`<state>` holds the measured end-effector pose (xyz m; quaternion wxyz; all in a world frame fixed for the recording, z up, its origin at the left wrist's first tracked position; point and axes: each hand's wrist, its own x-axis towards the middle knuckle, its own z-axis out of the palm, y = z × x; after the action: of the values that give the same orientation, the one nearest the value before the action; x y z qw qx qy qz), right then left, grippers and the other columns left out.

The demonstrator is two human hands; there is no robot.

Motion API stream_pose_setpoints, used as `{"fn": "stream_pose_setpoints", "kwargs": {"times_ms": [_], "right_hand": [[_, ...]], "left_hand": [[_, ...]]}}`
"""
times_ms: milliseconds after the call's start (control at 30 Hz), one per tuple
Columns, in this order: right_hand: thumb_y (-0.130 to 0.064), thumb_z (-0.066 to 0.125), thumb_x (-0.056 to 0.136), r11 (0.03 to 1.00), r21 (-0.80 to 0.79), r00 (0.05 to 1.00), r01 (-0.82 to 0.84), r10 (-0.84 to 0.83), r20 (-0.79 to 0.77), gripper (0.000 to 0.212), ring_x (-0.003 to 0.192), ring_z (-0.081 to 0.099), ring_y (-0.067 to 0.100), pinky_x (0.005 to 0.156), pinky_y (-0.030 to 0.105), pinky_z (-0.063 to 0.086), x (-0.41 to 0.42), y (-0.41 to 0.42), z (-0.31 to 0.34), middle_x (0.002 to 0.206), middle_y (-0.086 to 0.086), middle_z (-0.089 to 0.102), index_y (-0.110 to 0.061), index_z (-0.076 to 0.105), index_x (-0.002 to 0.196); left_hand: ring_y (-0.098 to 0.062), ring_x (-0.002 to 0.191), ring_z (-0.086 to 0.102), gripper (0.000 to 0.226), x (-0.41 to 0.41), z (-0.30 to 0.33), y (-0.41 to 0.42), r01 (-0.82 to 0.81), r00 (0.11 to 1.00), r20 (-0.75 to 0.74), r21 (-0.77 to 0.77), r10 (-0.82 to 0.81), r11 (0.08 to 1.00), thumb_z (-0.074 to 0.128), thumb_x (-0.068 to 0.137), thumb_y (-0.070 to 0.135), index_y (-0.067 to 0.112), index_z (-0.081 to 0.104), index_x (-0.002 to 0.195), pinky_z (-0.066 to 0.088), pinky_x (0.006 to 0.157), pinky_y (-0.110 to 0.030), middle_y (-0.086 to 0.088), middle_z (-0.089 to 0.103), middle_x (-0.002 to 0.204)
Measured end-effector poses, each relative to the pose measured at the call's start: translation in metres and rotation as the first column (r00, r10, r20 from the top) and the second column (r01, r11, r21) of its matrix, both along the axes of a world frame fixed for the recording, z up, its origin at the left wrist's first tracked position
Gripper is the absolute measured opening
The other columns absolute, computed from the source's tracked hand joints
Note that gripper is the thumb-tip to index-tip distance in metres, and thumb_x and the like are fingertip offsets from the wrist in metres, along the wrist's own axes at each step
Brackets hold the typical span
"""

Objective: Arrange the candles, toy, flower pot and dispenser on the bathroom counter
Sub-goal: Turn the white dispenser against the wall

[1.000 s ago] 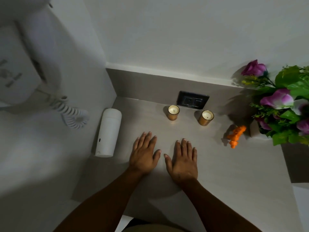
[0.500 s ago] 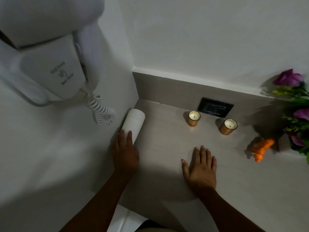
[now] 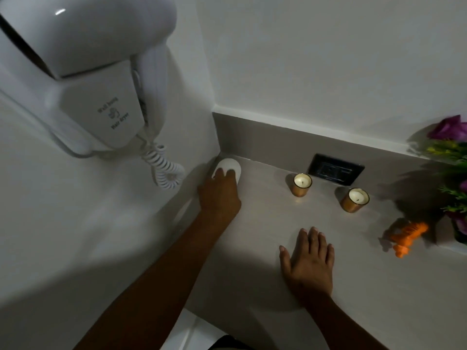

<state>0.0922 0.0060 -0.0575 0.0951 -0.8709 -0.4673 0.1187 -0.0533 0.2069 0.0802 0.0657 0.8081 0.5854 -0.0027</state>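
My left hand grips the white cylindrical dispenser in the back left corner of the grey counter; only the dispenser's rounded top shows beyond my fingers. My right hand rests flat on the counter, fingers apart, holding nothing. Two candles in copper-coloured cups stand near the back wall, one to the left and one to the right. An orange toy lies at the right, beside the white flower pot of purple flowers, which the frame edge cuts off.
A white wall-mounted hair dryer with a coiled cord hangs on the left wall, above the dispenser's corner. A dark wall socket sits in the backsplash behind the candles. The counter's front edge runs near my forearms.
My left hand left the counter's middle, reached left and took hold of the lying dispenser, which now looks stood up in the corner. My right hand stayed flat. The view swung left.
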Motion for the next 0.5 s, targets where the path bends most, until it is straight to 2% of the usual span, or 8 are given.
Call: {"fn": "stream_pose_setpoints", "kwargs": {"times_ms": [133,233,300,333,400,433,500], "right_hand": [[-0.073,0.015,0.096,1.0,0.011,1.0,0.004,-0.004,0.002,0.086,0.156,0.003,0.03,0.125,0.048,-0.001,0.001,0.0,-0.002,0.169,0.012,0.012,-0.017,0.02,0.16],[-0.073,0.016,0.096,1.0,0.016,1.0,0.003,-0.004,0.01,0.085,0.155,0.006,0.031,0.125,0.05,0.002,0.001,0.001,-0.005,0.168,0.013,0.016,-0.016,0.024,0.159],[-0.073,0.015,0.096,1.0,0.004,1.0,0.003,-0.003,0.012,0.086,0.155,0.005,0.031,0.125,0.05,0.002,0.001,0.001,-0.008,0.168,0.013,0.015,-0.017,0.024,0.159],[-0.074,0.015,0.096,1.0,0.002,1.0,0.003,-0.003,0.013,0.086,0.155,0.005,0.031,0.125,0.05,0.002,0.002,0.001,-0.008,0.168,0.013,0.015,-0.017,0.024,0.159],[-0.073,0.015,0.096,1.0,0.003,1.0,0.003,-0.003,0.014,0.086,0.155,0.006,0.032,0.125,0.05,0.002,0.001,0.001,-0.008,0.168,0.013,0.016,-0.017,0.024,0.159],[-0.073,0.015,0.096,1.0,0.007,1.0,0.001,-0.001,0.013,0.085,0.155,0.005,0.031,0.125,0.05,0.002,0.001,0.001,-0.007,0.168,0.013,0.016,-0.017,0.024,0.159],[-0.073,0.015,0.096,1.0,0.022,1.0,0.009,-0.009,0.004,0.086,0.155,0.006,0.031,0.125,0.049,0.001,0.0,0.0,-0.007,0.168,0.013,0.016,-0.017,0.024,0.159]], "left_hand": [[-0.036,0.117,0.062,0.037,0.026,0.044,0.046,-0.038,0.999,0.001,-0.072,0.038,0.997,0.069,0.089,0.013,0.011,0.062,0.126,0.051,0.096,-0.045,-0.013,0.063,0.128],[-0.036,0.117,0.062,0.037,0.039,0.062,0.074,-0.037,0.999,0.002,-0.09,0.037,0.995,0.069,0.089,0.009,0.007,0.063,0.125,0.051,0.094,-0.043,-0.016,0.063,0.129],[-0.04,0.127,0.053,0.048,0.044,0.06,0.088,0.004,1.0,-0.023,-0.07,-0.006,0.998,0.066,0.09,0.008,0.004,0.052,0.137,0.047,0.103,-0.049,-0.019,0.053,0.142],[-0.043,0.136,0.043,0.059,0.046,0.055,0.092,0.025,0.999,-0.046,-0.047,-0.027,0.999,0.063,0.092,0.008,0.003,0.041,0.146,0.041,0.11,-0.053,-0.02,0.04,0.154],[-0.048,0.151,0.014,0.078,0.047,0.043,0.1,0.044,0.996,-0.072,0.015,-0.043,0.999,0.055,0.095,0.005,0.005,0.01,0.159,0.02,0.122,-0.059,-0.017,0.007,0.169],[-0.048,0.153,0.003,0.081,0.047,0.037,0.103,0.049,0.996,-0.073,0.047,-0.045,0.998,0.051,0.095,0.003,0.006,0.001,0.16,0.011,0.124,-0.061,-0.015,-0.003,0.17],[-0.047,0.154,-0.004,0.083,0.05,0.025,0.106,0.067,0.995,-0.076,0.104,-0.06,0.992,0.048,0.096,0.004,0.005,-0.005,0.159,0.003,0.123,-0.063,-0.013,-0.007,0.17]]}}
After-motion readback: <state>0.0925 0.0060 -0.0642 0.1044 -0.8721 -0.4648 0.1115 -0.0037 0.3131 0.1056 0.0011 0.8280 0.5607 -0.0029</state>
